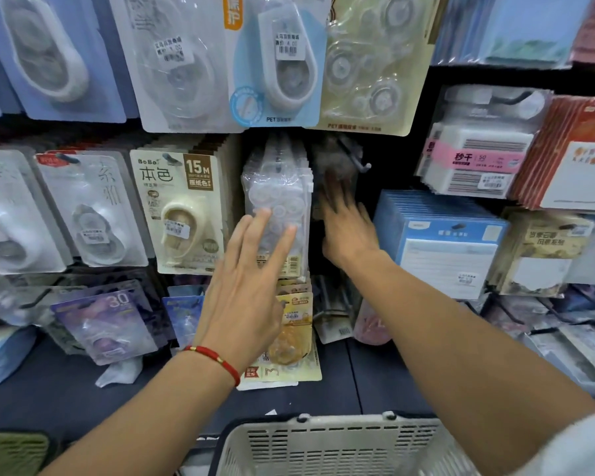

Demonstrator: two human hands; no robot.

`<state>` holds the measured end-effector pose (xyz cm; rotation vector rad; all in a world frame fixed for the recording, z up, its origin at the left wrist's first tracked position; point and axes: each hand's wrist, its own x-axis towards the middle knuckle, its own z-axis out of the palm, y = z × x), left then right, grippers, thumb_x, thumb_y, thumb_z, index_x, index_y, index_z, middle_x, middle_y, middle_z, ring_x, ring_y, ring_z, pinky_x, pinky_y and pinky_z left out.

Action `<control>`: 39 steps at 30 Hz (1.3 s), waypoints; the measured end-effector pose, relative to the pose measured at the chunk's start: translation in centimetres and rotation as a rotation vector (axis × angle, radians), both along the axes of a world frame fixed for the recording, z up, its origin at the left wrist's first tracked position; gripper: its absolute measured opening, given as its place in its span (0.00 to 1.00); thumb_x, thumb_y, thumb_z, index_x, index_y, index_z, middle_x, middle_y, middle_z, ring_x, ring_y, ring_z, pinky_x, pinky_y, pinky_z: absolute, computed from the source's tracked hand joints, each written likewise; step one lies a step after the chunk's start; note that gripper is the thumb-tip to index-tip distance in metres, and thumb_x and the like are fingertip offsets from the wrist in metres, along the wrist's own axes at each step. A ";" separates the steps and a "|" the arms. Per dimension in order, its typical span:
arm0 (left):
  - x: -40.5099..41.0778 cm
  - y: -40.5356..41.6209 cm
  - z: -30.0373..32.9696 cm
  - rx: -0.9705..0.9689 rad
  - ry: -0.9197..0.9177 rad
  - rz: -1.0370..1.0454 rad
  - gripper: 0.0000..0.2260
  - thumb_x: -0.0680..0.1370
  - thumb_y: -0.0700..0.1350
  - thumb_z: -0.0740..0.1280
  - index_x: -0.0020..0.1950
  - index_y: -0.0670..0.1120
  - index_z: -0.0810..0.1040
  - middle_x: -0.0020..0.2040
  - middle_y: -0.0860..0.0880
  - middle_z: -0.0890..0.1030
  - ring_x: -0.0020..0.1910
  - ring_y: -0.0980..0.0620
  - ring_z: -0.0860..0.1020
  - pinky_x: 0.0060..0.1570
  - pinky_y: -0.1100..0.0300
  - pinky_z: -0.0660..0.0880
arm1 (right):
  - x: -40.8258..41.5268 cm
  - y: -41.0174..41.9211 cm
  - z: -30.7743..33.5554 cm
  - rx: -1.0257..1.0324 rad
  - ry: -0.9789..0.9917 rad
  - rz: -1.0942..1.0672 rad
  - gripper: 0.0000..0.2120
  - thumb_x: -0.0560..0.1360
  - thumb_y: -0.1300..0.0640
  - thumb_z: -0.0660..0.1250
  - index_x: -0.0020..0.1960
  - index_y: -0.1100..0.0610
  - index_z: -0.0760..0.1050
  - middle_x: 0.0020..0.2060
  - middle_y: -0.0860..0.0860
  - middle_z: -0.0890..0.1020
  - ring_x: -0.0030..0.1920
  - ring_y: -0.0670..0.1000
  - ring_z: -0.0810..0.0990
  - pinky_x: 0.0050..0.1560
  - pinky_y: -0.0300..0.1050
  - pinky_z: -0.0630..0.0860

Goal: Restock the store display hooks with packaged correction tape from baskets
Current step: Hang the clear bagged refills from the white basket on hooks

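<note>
— Starting nearest, what is seen below the wrists?

— A slotted basket (327,444) is parked under both forearms, presumably so stock can be lifted straight up to the hooks; its contents cannot be made out.

— And the left hand (244,290)?

— It is held flat, fingers (260,219) straight and spread, the tips laid against the front of the clear packs (277,204). Nothing is gripped; the row appears to be steadied or pressed back on its hook.

— The right hand (346,228)?

— It is blurred. Its fingers are reached into the dark gap just right of that row, below the bare hook (356,159). Whether anything is held there cannot be told.

— How do the packs look?

— Packaged correction tape is shown as thin transparent sleeves, hung in a tight stack beyond the left fingertips, with pale round reels visible inside and a barcode strip at the lower edge. Left of them, the cream 15M card (179,211) hangs alongside.
</note>
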<state>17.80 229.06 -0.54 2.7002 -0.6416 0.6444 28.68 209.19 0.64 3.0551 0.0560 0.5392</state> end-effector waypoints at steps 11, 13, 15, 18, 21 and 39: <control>-6.0 -0.3 -2.0 -0.030 0.303 -0.140 0.36 0.76 0.41 0.71 0.82 0.49 0.64 0.75 0.43 0.70 0.75 0.40 0.66 0.72 0.51 0.64 | -15.7 -3.4 -4.5 0.240 -0.131 0.154 0.12 0.76 0.54 0.61 0.57 0.51 0.78 0.54 0.52 0.83 0.51 0.61 0.82 0.46 0.54 0.79; -7.6 -0.7 -3.4 0.028 0.398 -0.177 0.33 0.76 0.41 0.71 0.81 0.49 0.67 0.72 0.43 0.74 0.72 0.39 0.71 0.71 0.49 0.67 | -19.3 -5.4 -7.5 0.265 0.131 0.032 0.09 0.77 0.52 0.61 0.53 0.49 0.78 0.48 0.53 0.86 0.50 0.61 0.83 0.49 0.54 0.81; -9.5 -1.4 -5.3 0.127 0.479 -0.196 0.29 0.78 0.43 0.70 0.79 0.50 0.69 0.72 0.44 0.75 0.72 0.41 0.72 0.68 0.46 0.72 | -22.1 -7.1 -11.6 0.196 0.472 -0.077 0.07 0.79 0.51 0.63 0.53 0.51 0.77 0.53 0.58 0.85 0.55 0.63 0.82 0.54 0.54 0.81; -12.4 -2.7 -9.6 0.289 0.626 -0.199 0.25 0.80 0.43 0.68 0.77 0.52 0.71 0.72 0.45 0.75 0.72 0.43 0.71 0.68 0.47 0.73 | -26.1 -8.9 -18.9 -0.054 0.828 -0.163 0.16 0.81 0.49 0.64 0.64 0.55 0.77 0.62 0.58 0.82 0.62 0.61 0.81 0.59 0.52 0.78; -14.9 -3.7 -14.4 0.481 0.775 -0.197 0.24 0.81 0.44 0.66 0.77 0.53 0.70 0.74 0.46 0.73 0.73 0.44 0.70 0.70 0.47 0.72 | -29.6 -10.0 -25.6 -0.134 0.970 -0.223 0.18 0.81 0.52 0.65 0.69 0.57 0.75 0.66 0.57 0.79 0.66 0.59 0.79 0.62 0.52 0.76; -15.8 -6.9 -24.6 -0.199 1.436 0.195 0.21 0.80 0.43 0.71 0.73 0.45 0.75 0.67 0.43 0.81 0.64 0.45 0.80 0.66 0.54 0.76 | -28.0 -10.6 -29.0 0.737 0.665 -0.470 0.14 0.79 0.62 0.67 0.65 0.59 0.77 0.53 0.56 0.86 0.52 0.58 0.84 0.43 0.44 0.74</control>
